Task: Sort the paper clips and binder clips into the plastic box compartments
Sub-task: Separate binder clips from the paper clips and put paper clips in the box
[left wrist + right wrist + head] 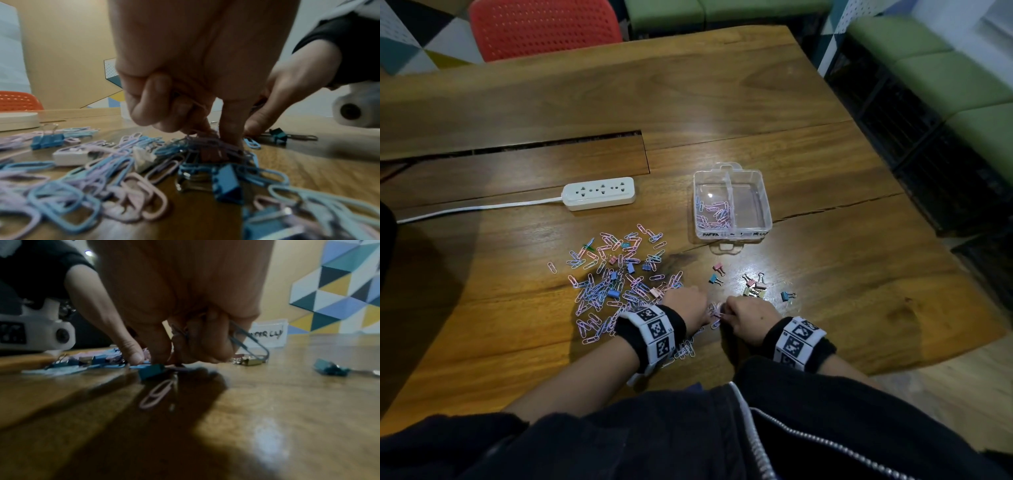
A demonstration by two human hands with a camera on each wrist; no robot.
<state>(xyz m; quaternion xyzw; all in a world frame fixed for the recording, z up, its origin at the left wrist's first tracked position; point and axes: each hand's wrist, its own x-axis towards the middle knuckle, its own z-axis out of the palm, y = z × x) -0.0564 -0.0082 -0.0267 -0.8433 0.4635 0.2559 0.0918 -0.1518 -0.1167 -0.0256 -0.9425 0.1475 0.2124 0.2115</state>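
Observation:
A loose heap of pink, purple and blue paper clips (606, 287) with a few binder clips mixed in lies on the wooden table (722, 102). Several binder clips (753, 287) sit apart to the right. The clear two-compartment box (732, 235) stands beyond, with paper clips in its left compartment and its right compartment bare. My left hand (685, 306) and right hand (748, 317) meet over a small tangle of clips (715, 313). The left hand (185, 81) holds clips in curled fingers, one finger pressing the tangle. The right hand (195, 305) grips paper clips (248, 340) in its curled fingers.
A white power strip (599, 192) with its cord lies left of the box. An orange chair (544, 27) stands behind the table. A cable slot (517, 147) cuts the tabletop. Green benches (945, 68) line the right side. A teal binder clip (331, 369) lies right of my hand.

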